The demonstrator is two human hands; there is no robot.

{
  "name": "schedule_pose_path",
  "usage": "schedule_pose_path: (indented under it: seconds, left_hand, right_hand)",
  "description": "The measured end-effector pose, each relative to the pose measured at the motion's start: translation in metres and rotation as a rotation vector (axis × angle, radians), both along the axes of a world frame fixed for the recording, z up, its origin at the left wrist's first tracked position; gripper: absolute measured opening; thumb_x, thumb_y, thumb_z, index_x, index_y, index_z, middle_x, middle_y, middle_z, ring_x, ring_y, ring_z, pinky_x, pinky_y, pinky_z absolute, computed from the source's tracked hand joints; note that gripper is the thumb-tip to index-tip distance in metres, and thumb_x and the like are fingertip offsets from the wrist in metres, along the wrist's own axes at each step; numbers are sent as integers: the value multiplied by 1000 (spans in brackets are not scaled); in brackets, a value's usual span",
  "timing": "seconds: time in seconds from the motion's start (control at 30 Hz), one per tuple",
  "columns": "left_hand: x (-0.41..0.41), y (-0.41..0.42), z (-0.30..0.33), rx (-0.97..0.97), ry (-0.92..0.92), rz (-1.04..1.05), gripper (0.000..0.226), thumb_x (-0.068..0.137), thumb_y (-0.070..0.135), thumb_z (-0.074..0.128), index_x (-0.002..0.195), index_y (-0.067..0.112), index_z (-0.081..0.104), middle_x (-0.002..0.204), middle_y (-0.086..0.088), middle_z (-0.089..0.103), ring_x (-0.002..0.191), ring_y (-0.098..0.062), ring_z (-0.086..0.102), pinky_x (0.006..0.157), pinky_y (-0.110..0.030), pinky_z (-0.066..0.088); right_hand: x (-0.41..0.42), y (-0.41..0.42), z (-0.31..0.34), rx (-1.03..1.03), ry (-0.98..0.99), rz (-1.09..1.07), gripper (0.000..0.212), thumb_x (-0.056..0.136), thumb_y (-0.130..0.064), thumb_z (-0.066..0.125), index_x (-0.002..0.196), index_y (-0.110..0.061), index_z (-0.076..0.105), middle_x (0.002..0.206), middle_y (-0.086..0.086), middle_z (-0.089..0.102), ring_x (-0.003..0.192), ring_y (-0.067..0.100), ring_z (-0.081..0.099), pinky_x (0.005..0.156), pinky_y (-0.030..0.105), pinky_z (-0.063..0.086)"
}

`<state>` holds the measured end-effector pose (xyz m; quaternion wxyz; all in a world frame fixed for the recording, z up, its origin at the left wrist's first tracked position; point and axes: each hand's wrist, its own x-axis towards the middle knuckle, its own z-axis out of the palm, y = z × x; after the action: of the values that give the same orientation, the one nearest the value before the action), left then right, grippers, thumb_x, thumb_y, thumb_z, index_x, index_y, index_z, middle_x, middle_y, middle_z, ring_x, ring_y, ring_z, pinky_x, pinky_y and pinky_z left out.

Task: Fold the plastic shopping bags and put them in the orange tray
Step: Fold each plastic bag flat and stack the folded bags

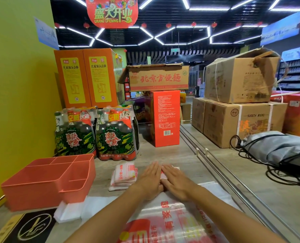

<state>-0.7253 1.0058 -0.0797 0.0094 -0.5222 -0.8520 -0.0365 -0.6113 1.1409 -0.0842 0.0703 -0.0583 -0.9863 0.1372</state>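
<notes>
1. At about 8 o'clock in the head view, the orange tray [45,179] sits on the wooden surface [180,155]. Its compartments look bare; no bag is visible inside.
2. Just in front of the tray, near 7 o'clock, lies a small pile of white folded plastic [67,212], beside a black no-smoking sign [31,227].
3. Slightly left of centre, a stack of folded bags [123,176] printed in red and white rests on the surface, just beside the tray but not in it.
4. At centre, the left hand [150,179] lies flat, fingers straight and together, pressing down on the folded end of a bag.
5. Touching it on the right, the right hand [175,181] presses the same fold, also flat with straight fingers. Neither hand grips anything.
6. The plastic shopping bag [172,218] being worked runs from under the hands back toward 6 o'clock, clear with red print, partly folded at its far end.
7. At 3 o'clock, a grey bag [282,148] with black cords lies well apart.
8. Judged from this: several bags are folded, one is mid-fold, and moving them into the tray has not begun.
</notes>
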Motion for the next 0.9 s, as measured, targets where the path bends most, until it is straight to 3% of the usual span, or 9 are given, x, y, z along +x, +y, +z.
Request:
schedule_pose_path:
  seconds: [0.13,0.27,0.43,0.73,0.9]
  left_hand:
    - [9,-14,-9,61,-30,-24,80,104,52,32,160,12,-9,167,-6,-16,153,-18,-18,126,-39,-3]
    - [10,-16,-14,88,-81,-39,78,103,47,34,160,13,-8,168,-6,-14,153,-16,-16,126,-34,-5]
    - [6,-12,-14,103,-138,-43,77,103,43,39,161,13,-3,168,-6,-10,154,-16,-12,123,-27,-6]
    - [10,-6,26,-143,-147,39,92,98,51,47,160,13,-10,167,-9,-17,154,-22,-16,126,-44,0]
    - [20,-32,60,-26,-102,4,99,97,48,57,159,14,-13,166,-7,-21,154,-24,-16,126,-44,0]
  right_hand:
    - [4,-3,5,-17,-12,-5,66,108,-47,22,161,-16,-1,169,1,-6,154,10,-9,118,22,-9]
    - [7,-6,-9,-16,25,-66,80,102,-62,21,161,-13,0,169,1,-7,154,10,-11,121,24,-7]
    - [3,-5,-17,-33,27,-112,76,104,-59,23,161,-14,0,168,0,-8,153,9,-10,120,23,-6]
    - [9,-9,40,33,-172,-96,78,104,-58,32,161,-13,4,169,6,-4,155,19,-5,124,36,3]
    - [33,-19,73,140,-91,-157,84,101,-61,38,162,-13,5,169,4,-1,156,18,-2,124,39,6]
